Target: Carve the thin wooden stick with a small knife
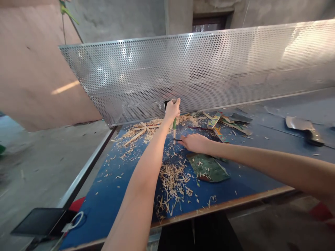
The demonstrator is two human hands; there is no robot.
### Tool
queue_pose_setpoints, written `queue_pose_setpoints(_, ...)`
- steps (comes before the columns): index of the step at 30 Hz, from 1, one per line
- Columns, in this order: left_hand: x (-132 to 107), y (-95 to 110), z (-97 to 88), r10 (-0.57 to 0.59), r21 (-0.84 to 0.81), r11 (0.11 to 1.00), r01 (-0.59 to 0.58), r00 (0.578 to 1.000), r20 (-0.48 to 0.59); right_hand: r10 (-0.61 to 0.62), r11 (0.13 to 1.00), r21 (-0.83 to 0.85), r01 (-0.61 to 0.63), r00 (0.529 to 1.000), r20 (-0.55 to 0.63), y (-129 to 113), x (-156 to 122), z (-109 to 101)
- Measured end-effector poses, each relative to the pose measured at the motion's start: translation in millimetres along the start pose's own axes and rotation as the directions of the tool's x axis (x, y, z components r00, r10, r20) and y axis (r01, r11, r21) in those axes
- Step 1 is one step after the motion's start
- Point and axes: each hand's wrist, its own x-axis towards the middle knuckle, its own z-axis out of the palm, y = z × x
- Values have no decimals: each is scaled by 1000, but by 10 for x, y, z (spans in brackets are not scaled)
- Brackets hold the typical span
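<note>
Your left hand (pixel 172 108) grips one end of the stick (pixel 174 133) over the blue table (pixel 104 205), before the perforated panel (pixel 146 76). Your right hand (pixel 195 143) clasps a knife (pixel 178 139), its blade at the stick's near end. Shavings (pixel 174 179) lie in a heap nearer you.

A perforated metal panel (pixel 146 69) stands before a grey wall (pixel 131 17), a white cable (pixel 67 227) curling near left.

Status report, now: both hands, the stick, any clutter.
Left hand gripping stick up high. Right hand holding dark tool near stick's lower end. Pale shavings littering blue tabletop.
</note>
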Motion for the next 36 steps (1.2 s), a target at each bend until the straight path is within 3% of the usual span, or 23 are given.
queue_pose_setpoints(3,-31,61,-15,6,-31,1000,-4,998,55,24,1000,10,-24,1000,9,-24,1,42)
queue_pose_setpoints(8,-127,150,3,-140,-250,954,165,984,113,53,998,39,-55,998,45,-16,12,90)
queue_pose_setpoints(11,-176,153,66,-133,-233,957,173,975,179,62,996,64,-64,997,39,-12,-9,75)
queue_pose_setpoints(14,-186,97,135,-76,-127,986,108,970,231,70,995,66,-72,997,37,-26,-33,38)
queue_pose_setpoints(18,-145,-37,226,64,91,992,-89,967,247,65,997,38,-67,997,52,-59,-44,6)
queue_pose_setpoints(23,-107,-107,347,228,418,858,-298,951,209,95,994,45,-97,995,42,-132,-24,35)
queue_pose_setpoints(27,-90,-96,350,306,538,763,-357,934,185,114,992,41,-116,991,64,-182,-15,64)
queue_pose_setpoints(32,-107,-127,321,213,424,856,-296,949,233,153,985,73,-157,987,52,-192,-56,82)
queue_pose_setpoints(36,-135,-107,329,93,234,960,-154,963,252,181,973,131,-190,980,78,-204,-88,69)
